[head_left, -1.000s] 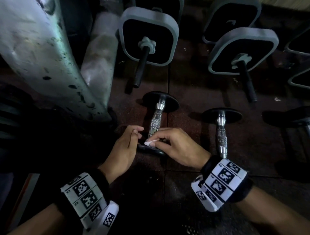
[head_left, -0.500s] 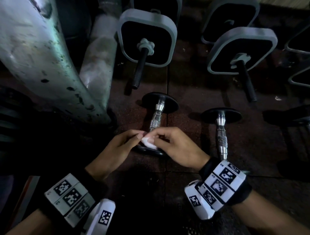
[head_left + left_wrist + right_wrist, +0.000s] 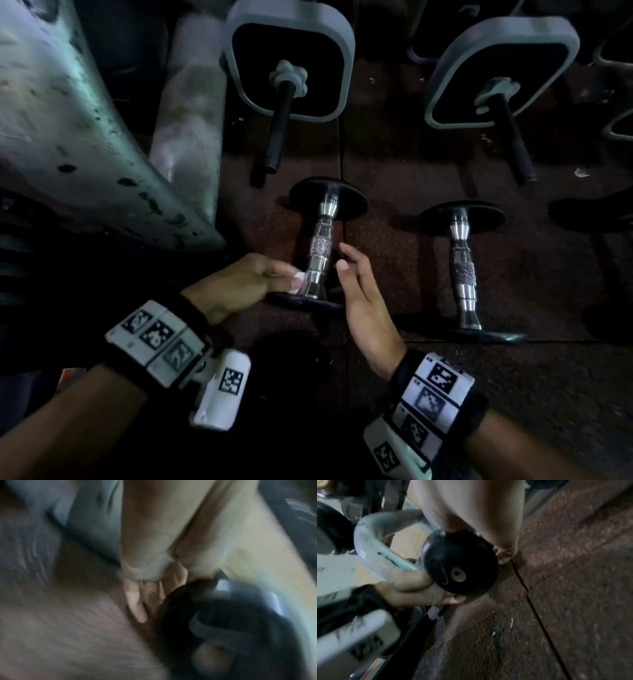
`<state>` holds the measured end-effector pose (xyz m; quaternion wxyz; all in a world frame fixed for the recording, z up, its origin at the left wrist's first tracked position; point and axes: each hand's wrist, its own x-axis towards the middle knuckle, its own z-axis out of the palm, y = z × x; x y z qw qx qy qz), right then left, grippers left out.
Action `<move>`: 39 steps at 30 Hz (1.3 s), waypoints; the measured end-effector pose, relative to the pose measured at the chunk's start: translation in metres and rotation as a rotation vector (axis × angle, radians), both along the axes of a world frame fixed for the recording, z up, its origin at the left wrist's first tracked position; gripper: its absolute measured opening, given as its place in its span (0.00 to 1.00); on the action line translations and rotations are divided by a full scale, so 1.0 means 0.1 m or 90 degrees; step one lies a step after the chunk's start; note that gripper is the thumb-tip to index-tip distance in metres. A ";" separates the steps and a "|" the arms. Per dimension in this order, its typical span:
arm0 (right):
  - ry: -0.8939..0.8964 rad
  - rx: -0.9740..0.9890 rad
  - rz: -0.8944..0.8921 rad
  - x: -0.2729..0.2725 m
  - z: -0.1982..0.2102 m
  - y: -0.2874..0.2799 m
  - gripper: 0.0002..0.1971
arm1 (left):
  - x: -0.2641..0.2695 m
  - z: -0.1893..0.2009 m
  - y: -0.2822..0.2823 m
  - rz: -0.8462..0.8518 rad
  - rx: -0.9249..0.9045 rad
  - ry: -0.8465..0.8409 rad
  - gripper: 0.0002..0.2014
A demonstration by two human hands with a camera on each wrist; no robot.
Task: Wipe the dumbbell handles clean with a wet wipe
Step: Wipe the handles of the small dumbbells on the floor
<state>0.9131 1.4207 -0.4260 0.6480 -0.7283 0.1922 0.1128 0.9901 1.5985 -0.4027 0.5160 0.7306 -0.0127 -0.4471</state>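
left hand point(image 3: 239, 284) presses wipe point(image 3: 298, 278) to dumbbell handle point(image 3: 317, 260) (right hand point(image 3: 363, 301) beside)

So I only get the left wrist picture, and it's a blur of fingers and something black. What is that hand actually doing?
Observer: In the head view, the left hand pinches a small white wipe against the near end of a dumbbell's chrome handle.
Visitor: And the other hand?
Observer: The right hand is open just beside that handle, fingers straight, holding nothing.
Visitor: Is there only one dumbbell?
Observer: No, a second dumbbell with the same chrome grip lies on the floor to the right, with no hand on it.
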 end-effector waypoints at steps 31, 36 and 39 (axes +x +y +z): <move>-0.085 -0.038 0.176 0.03 0.23 -0.20 0.19 | -0.26 0.43 -0.08 0.119 -0.020 -0.272 0.06; -0.119 -0.021 0.036 0.18 0.12 -0.30 0.04 | -0.31 0.23 -0.23 0.302 -0.036 -0.278 0.06; -0.084 -0.045 -0.121 0.42 0.02 -0.40 0.05 | -0.31 0.08 -0.27 0.294 0.015 -0.299 0.09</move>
